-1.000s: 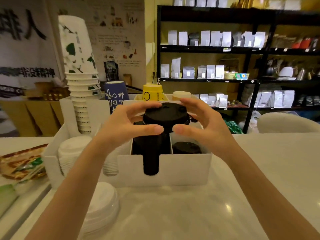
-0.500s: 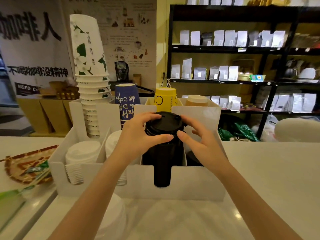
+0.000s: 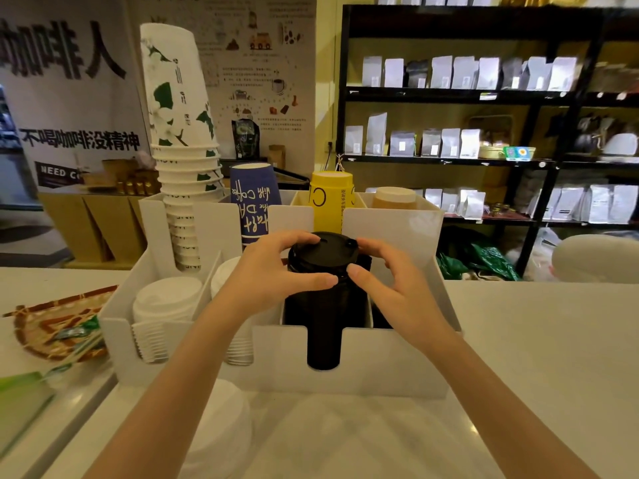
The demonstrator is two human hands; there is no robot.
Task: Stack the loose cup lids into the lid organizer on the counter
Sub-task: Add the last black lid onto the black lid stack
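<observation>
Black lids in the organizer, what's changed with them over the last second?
Both hands, left and right, have lowered the black lids further into their slot in the organizer, keeping the same grip on the top of the stack. The white lids and paper cups stayed put.

I see both hands, left hand (image 3: 273, 271) and right hand (image 3: 397, 285), gripping the black lids (image 3: 323, 252) on the stack, at 12 o'clock in the white organizer (image 3: 380, 361).
</observation>
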